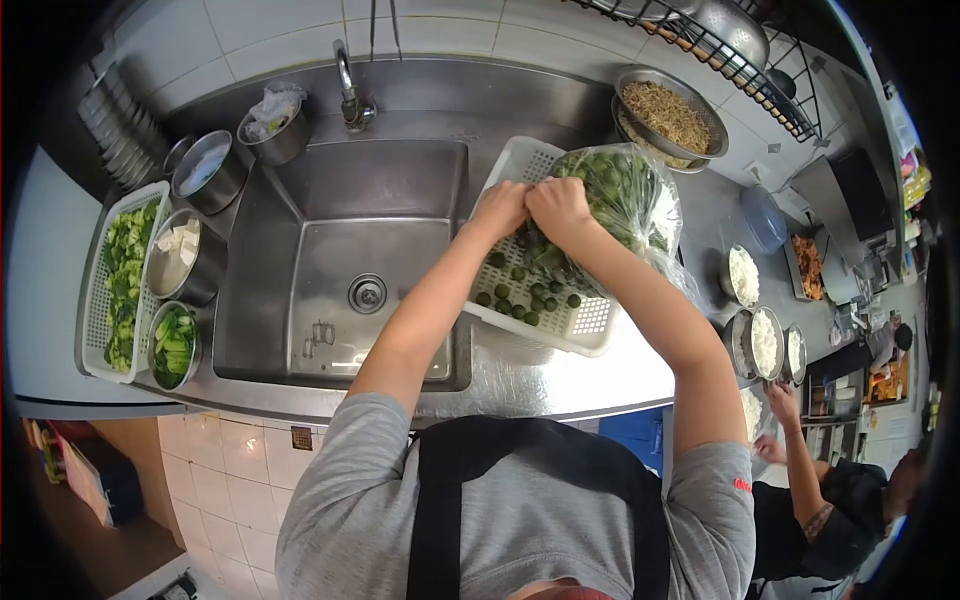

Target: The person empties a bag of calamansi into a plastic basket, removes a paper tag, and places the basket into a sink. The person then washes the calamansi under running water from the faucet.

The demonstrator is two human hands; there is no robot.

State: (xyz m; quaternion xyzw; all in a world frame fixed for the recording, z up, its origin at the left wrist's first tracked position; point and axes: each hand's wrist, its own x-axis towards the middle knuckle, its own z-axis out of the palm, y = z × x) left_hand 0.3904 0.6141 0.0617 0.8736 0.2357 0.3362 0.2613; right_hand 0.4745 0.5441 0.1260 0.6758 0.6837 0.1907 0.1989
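A clear plastic bag (620, 190) full of green produce leans across the white perforated basket (590, 335). My right hand (560, 208) is closed on the near left edge of that bag. Right beside it, my left hand (502, 208) is also closed, its fingertips meeting the right hand's at the bag's edge; the exact grip is hidden. Several small round green limes (532, 300) lie loose in the basket below my wrists. Part of the bag's contents is covered by my right forearm.
The steel sink (370, 250) is to my left, under a faucet (352, 95). Beyond it stand a basket of cut greens (125, 280) and several steel pots. A colander of sprouts (670, 115) sits back right. On the right, a co-worker's hand (783, 405) is by bowls of white food (763, 345).
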